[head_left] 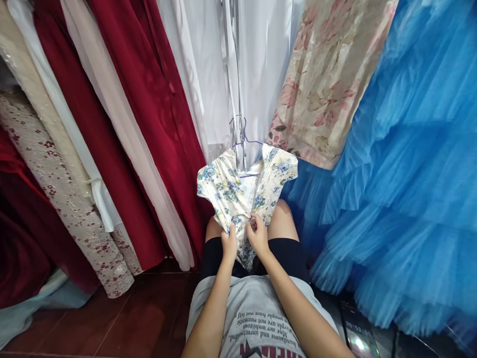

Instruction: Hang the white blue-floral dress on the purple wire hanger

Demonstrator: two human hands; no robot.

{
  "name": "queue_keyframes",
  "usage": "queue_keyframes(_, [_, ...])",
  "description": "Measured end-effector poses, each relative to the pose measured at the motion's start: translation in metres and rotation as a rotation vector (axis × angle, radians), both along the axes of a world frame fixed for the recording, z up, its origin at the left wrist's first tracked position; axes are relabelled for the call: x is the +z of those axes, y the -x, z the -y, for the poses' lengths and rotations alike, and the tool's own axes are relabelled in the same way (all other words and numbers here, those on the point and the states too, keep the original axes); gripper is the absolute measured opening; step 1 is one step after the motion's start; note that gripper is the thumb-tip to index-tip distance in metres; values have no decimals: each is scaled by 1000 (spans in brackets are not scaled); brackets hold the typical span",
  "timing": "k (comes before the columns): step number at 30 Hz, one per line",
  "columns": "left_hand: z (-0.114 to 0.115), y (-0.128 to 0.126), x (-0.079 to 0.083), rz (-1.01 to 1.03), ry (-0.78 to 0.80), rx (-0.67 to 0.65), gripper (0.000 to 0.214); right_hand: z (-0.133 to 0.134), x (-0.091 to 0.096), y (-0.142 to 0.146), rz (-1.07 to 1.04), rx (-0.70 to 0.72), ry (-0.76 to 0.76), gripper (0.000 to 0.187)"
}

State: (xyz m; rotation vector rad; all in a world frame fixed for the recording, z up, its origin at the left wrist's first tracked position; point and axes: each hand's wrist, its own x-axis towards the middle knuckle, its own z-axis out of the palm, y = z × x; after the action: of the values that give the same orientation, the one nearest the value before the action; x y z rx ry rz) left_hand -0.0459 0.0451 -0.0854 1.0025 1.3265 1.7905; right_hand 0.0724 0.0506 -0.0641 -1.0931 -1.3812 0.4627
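A short-sleeved floral blouse (pixel 228 185), cream with blue flowers, hangs on a thin purple wire hanger (pixel 249 142) in front of my lap. Its neckline opens in a V, and the lower part drapes down between my thighs. My left hand (pixel 229 242) grips the blouse's left side, the thumb lying on top of the cloth. At the middle front, my right hand (pixel 258 234) has its fingers curled and pinched at the edge of the blouse's front opening. Whatever small part lies between those fingertips is too small to make out.
Dark red cloth (pixel 149 124) and other long garments hang at the left. White cloth (pixel 261 59) hangs behind the hanger. On the right are a beige floral garment (pixel 328 84) and a wide blue tulle dress (pixel 413 174). Dark red tiles (pixel 149 313) cover the floor.
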Motion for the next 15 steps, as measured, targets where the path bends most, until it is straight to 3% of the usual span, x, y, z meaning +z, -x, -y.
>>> queue_keyframes(4, [7,-4,-4,-132,-75,76,45,8,-1,-21,27,-44,-47,16])
queue_keyframes(7, [17,-5,1,-300,-207,317,69,12,7,-28,27,-82,-95,12])
queue_keyframes(9, [23,-6,8,-453,-300,414,74,14,11,-27,4,-69,-89,10])
queue_keyframes(12, [30,-14,18,-678,-385,279,47,17,14,-22,-48,63,-39,9])
queue_keyframes(15, [34,-30,21,-763,-386,94,28,19,17,-19,-49,150,-39,9])
